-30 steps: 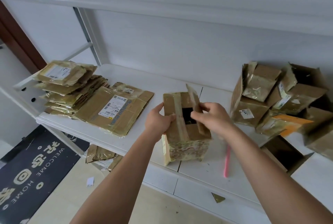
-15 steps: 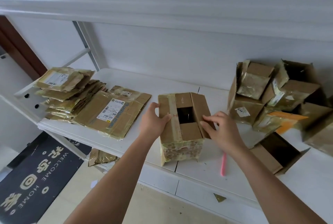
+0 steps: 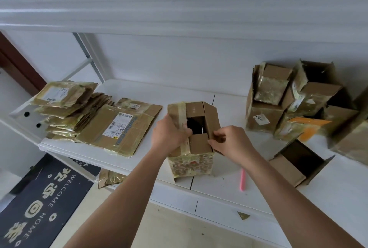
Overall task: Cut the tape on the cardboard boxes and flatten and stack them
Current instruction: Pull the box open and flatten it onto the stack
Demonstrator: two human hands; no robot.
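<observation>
A cardboard box (image 3: 192,138) is seen standing upright at the centre of the frame, near the front edge of the white desk (image 3: 338,186); its top flaps are partly folded in, with a dark gap left between them, and glossy tape is wrapped around its lower part; the left hand (image 3: 169,135) is curled over the taped left flap, its fingers hooked at the edge of the gap, so the box is held there; the right hand (image 3: 229,142) is closed on the right flap near its front corner, pinching it between thumb and fingers; a stack of flattened boxes (image 3: 95,120) is laid at the left of the frame on the desk, the topmost large sheet bearing a white shipping label; a heap of unflattened boxes (image 3: 298,100) is piled at the right of the frame against the wall, with one open box (image 3: 298,160) lying on its side in front of it; a pink stick-like object (image 3: 242,180) is seen on the desk just right of the held box, partly hidden by the right forearm; a dark doormat (image 3: 37,204) is visible on the floor at the lower left.
</observation>
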